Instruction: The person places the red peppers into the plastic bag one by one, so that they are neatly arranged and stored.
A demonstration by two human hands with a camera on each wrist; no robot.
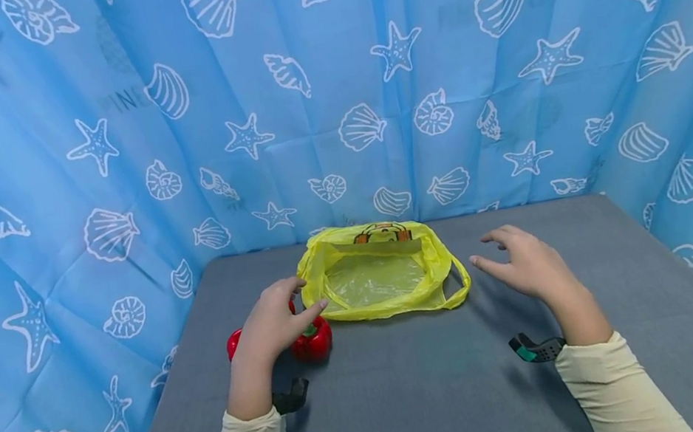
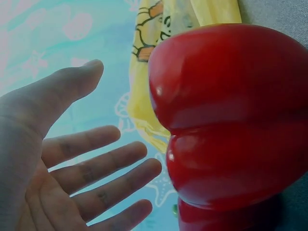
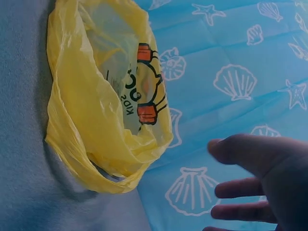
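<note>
A yellow plastic bag [image 1: 361, 313] lies at the back of the table with its mouth spread wide, a handle loop at its right end. Red bell peppers stand to the left of the bag; one glossy pepper [image 1: 313, 344] shows its green stem, and another [image 1: 233, 343] is mostly hidden behind my left hand [image 1: 271, 324]. That hand hovers over the peppers with relaxed fingers, holding nothing. In the left wrist view a big pepper [image 2: 231, 82] fills the right side, apart from the fingertips. My right hand [image 1: 532, 267] hangs to the right of the bag, fingers loose and nothing in them.
The grey table [image 1: 427, 398] stretches in front of the bag. A blue curtain [image 1: 339, 165] with white shells and starfish stands behind the table and along both sides. Each wrist wears a dark strap mount, such as the right one [image 1: 541, 349].
</note>
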